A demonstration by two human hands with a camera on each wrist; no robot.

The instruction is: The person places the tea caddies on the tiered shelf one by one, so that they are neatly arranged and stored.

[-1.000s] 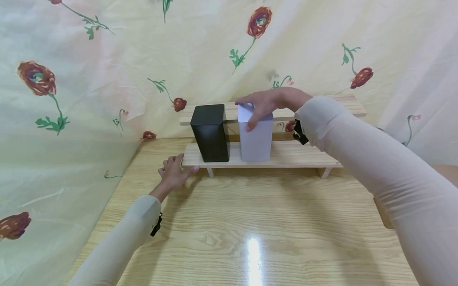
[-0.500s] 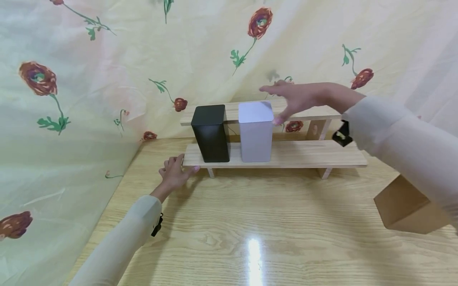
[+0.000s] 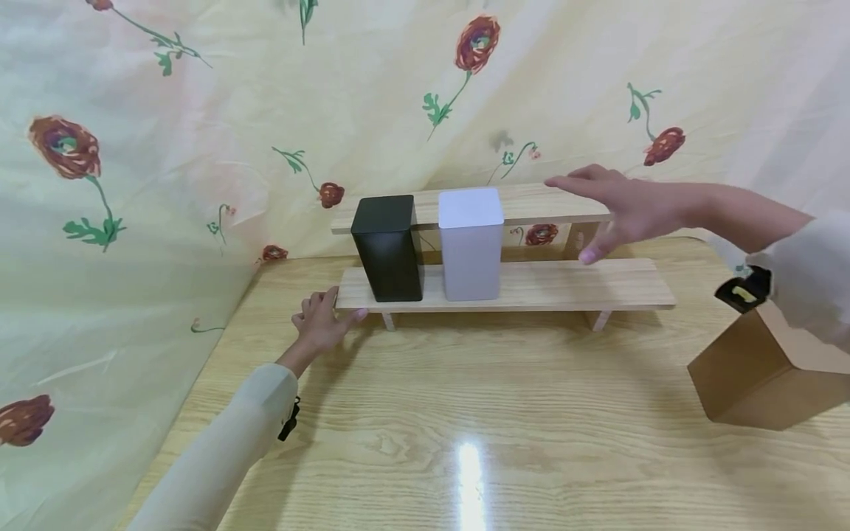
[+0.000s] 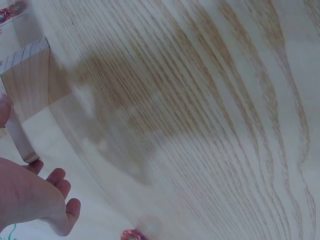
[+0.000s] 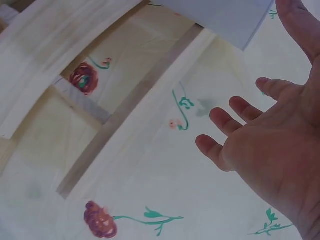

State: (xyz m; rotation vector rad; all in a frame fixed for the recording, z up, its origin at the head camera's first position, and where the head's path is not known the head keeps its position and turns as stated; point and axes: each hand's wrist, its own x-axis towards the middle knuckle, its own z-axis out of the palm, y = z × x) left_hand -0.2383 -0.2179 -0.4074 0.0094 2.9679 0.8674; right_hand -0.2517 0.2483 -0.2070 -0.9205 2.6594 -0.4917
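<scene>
A two-tier wooden shelf (image 3: 578, 284) stands against the patterned backdrop. On its lower board, a black rectangular canister (image 3: 388, 258) stands upright at the left, with a white rectangular canister (image 3: 470, 254) a short gap to its right. My left hand (image 3: 322, 324) holds the lower board's left end between thumb and fingers; the left wrist view shows the fingertips at the board's end (image 4: 25, 142). Fingers spread and holding nothing, my right hand (image 3: 634, 206) hovers over the shelf's right part. In the right wrist view, the white canister (image 5: 225, 17) is apart from that hand (image 5: 280, 130).
A brown cardboard box (image 3: 750, 369) sits on the table to the right, below the right sleeve. The wood-grain table (image 3: 412, 413) extends in front of the shelf. A floral sheet (image 3: 219, 133) hangs behind and on the left.
My right hand has let go of the white canister's top and moved away to the right. Both canisters stay in place, and my left hand has not moved.
</scene>
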